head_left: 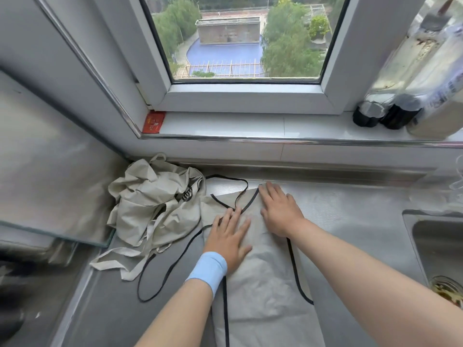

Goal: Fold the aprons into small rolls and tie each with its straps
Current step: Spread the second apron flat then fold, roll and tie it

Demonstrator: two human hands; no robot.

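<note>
A grey apron with black trim lies folded lengthwise on the steel counter, running from the near edge toward the window. My left hand, with a light blue wristband, lies flat on its upper part with fingers spread. My right hand presses flat on the apron's top right corner. Its thin black strap loops over the counter to the left. A crumpled heap of beige aprons with loose beige straps sits in the back left corner.
A steel sink with a drain strainer lies to the right. On the window sill stand dark-based bottles at right and a red card at left. A glass stove cover leans at left.
</note>
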